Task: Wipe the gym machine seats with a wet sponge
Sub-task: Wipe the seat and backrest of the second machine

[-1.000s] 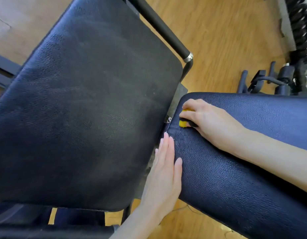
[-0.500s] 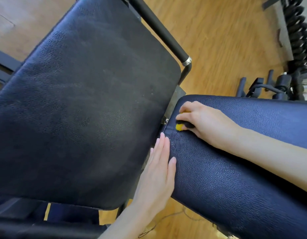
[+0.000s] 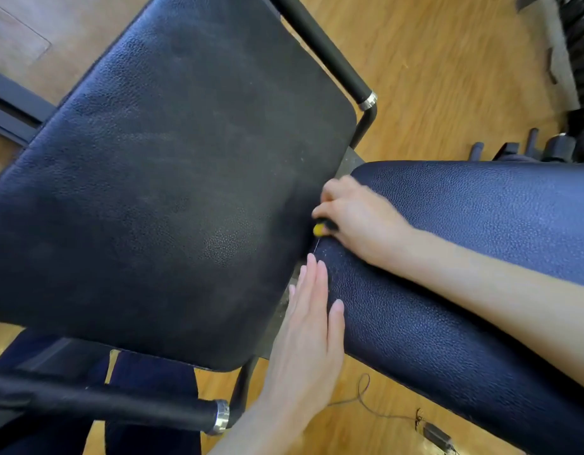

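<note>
Two black leather pads of a gym machine fill the view: a wide seat pad (image 3: 172,178) on the left and a long, bluish bench pad (image 3: 464,218) on the right. My right hand (image 3: 359,218) grips a yellow sponge (image 3: 318,229) with a dark scrub side, pressed on the bench pad's end at the gap between the pads. Only a small yellow corner of the sponge shows under my fingers. My left hand (image 3: 308,343) lies flat, fingers straight, on the near edge of the bench pad beside the gap.
Black padded handlebars with chrome collars flank the seat pad, one at the top (image 3: 330,50) and one at the bottom left (image 3: 126,410). Wooden floor (image 3: 448,77) lies beneath. Dumbbells on a rack (image 3: 579,60) stand at the far right. A thin cable (image 3: 366,399) lies on the floor.
My right hand has slid the sponge left along the bench pad's end toward the gap. My left hand stays flat on the pad edge. The view has shifted, bringing the lower handlebar into sight.
</note>
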`<state>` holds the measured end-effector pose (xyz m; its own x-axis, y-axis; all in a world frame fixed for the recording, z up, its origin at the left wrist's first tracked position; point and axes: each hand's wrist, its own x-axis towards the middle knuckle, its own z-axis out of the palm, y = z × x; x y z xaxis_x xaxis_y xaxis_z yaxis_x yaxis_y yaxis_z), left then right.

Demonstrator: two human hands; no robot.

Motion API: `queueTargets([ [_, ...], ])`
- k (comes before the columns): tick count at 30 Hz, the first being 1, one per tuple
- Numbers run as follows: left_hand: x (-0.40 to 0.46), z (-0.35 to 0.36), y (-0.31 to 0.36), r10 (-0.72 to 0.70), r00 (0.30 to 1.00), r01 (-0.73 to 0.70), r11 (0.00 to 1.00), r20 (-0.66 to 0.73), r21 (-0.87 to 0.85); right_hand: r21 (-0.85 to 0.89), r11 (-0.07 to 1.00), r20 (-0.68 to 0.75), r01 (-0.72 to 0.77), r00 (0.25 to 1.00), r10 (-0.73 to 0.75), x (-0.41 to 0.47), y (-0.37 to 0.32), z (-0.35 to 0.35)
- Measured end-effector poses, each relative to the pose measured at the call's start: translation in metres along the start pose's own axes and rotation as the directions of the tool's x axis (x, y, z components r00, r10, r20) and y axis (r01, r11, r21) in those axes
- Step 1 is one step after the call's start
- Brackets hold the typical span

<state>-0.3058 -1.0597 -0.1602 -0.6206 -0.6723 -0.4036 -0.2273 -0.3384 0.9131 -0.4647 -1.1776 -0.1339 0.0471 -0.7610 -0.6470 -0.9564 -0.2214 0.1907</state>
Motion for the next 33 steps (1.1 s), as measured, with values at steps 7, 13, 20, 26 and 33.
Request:
queueTargets([
  [7,-0.005,-0.001,0.006,-0.028,0.998,0.029,0.999,0.050,-0.022,0.144,0.973,0.024,0.179,0.983,-0.184,-0.047,0.018,-0.022],
  [13,-0.005,0.006,0.001,0.025,1.000,-0.025,0.999,0.009,0.030,0.042,0.995,0.053,0.087,0.995,-0.090,-0.012,-0.001,-0.009],
  [20,-0.008,0.003,0.007,-0.006,1.000,0.006,1.000,0.030,0.007,0.097,0.983,0.084,0.159,0.982,-0.167,-0.058,0.022,-0.036],
  [26,-0.014,0.008,0.005,0.005,1.000,-0.005,1.000,0.006,0.022,0.030,0.994,0.054,0.102,0.993,-0.104,-0.009,-0.008,-0.007],
  [33,-0.022,0.016,0.004,-0.031,0.999,0.031,0.999,-0.015,0.013,0.067,0.998,-0.010,-0.022,1.000,0.023,-0.016,0.011,-0.011],
])
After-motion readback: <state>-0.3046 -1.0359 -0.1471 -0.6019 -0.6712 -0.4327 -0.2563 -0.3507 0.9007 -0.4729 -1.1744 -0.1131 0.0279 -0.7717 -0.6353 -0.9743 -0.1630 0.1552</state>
